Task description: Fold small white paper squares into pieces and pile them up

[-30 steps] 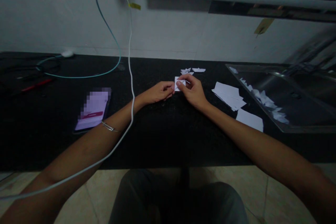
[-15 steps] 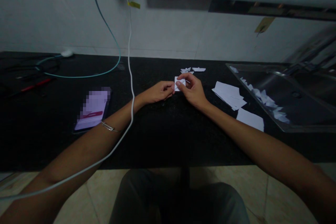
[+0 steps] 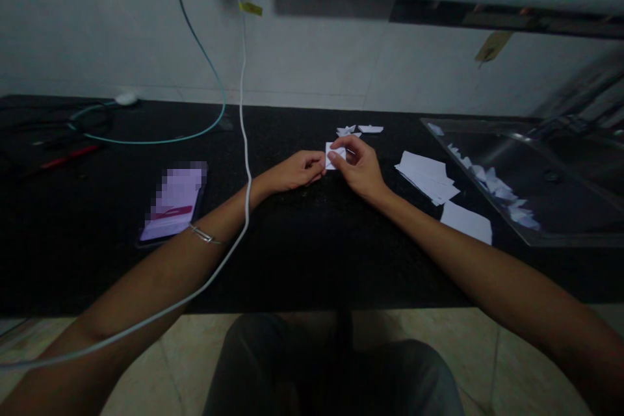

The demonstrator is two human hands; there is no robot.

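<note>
Left hand (image 3: 299, 171) and right hand (image 3: 363, 169) shown bare, thin silver-coloured bracelet (image 3: 202, 234) worn on left forearm (image 3: 160, 273) toward 8 o'clock, band doubled in part, right forearm (image 3: 458, 253) bared toward 4 o'clock, dark grey trousers (image 3: 248, 364) seen at 6 o'clock

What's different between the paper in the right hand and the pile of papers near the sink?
Size: the held paper looks smaller than the piled sheets.
Shape: the held paper looks folded; the piled sheets look flat.
Place: the right hand pinches the held paper, while the piled sheets overlap on the counter.
Both are white.
</note>
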